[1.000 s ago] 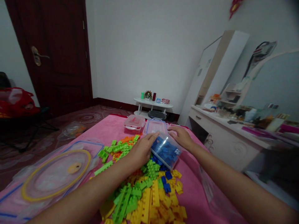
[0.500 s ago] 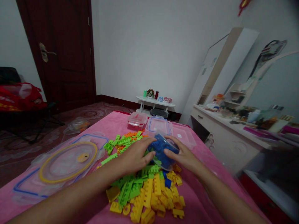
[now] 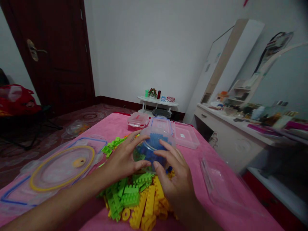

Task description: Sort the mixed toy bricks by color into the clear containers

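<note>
A clear plastic container (image 3: 156, 137) with blue toy bricks inside is held between my two hands above a brick pile. It is tilted, and some green shows through its lower left side. My left hand (image 3: 131, 154) grips its left side, the thumb low and the fingers over the top. On the other side my right hand (image 3: 176, 168) has its fingers spread across the wall. Beneath lie green bricks (image 3: 131, 195) and yellow bricks (image 3: 150, 202), partly covered by my hands and the container.
Clear lids, one with a yellow ring (image 3: 92, 157), lie on the pink cloth (image 3: 106, 123) at left. Along the far edge stand a lidded clear box (image 3: 138, 120), a blue-rimmed lid (image 3: 161, 123) and a shallow clear tray (image 3: 185, 136). Another clear box (image 3: 223, 183) sits at right.
The container has moved left and turned in my hands. My right hand has shifted left, its fingers now over the container's front. The view has swung slightly right, bringing the right-hand clear box into sight.
</note>
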`<move>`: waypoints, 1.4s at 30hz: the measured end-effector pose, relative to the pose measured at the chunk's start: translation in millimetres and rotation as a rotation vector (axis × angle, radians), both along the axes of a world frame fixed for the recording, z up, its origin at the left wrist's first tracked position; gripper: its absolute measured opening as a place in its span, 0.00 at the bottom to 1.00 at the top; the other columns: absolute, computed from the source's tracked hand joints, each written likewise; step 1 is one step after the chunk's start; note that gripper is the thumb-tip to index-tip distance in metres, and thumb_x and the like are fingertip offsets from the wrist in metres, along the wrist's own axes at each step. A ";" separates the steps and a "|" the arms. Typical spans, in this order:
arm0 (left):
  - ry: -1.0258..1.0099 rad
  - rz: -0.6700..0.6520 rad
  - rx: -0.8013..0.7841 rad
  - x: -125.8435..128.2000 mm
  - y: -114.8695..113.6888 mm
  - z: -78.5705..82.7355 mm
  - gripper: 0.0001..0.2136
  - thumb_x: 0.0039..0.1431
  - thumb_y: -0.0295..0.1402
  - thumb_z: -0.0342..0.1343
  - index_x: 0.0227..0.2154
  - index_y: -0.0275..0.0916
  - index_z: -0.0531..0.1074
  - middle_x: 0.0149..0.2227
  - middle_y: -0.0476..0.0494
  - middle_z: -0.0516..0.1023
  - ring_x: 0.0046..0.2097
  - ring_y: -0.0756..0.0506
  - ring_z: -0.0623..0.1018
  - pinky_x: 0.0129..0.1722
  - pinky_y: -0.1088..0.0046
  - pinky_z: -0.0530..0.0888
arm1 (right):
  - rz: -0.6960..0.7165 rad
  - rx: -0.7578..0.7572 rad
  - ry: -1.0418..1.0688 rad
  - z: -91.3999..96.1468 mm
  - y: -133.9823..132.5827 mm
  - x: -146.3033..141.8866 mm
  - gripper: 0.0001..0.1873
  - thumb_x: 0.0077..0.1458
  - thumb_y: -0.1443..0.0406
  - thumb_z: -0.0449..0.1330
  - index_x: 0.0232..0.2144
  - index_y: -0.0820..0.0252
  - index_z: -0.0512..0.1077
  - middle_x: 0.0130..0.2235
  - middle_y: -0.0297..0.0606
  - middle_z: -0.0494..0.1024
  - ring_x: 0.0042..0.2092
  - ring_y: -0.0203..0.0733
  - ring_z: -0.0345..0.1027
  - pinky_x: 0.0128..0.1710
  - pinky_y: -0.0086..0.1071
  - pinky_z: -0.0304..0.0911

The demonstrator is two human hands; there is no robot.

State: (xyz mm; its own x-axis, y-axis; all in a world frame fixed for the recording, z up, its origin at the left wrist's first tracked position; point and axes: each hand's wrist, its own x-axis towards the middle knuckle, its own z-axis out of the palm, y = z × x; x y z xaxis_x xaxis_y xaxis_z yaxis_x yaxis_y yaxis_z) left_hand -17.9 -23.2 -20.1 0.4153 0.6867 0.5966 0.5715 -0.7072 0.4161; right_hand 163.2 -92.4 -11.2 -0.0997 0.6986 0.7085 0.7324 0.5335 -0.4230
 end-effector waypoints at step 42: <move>0.026 -0.064 0.419 -24.6 -44.3 33.8 0.29 0.53 0.31 0.59 0.58 0.52 0.58 0.66 0.43 0.46 0.63 0.36 0.56 0.56 0.54 0.67 | 0.009 0.151 0.232 17.8 -5.6 10.0 0.42 0.40 0.47 0.65 0.55 0.55 0.61 0.61 0.47 0.56 0.62 0.58 0.49 0.59 0.55 0.49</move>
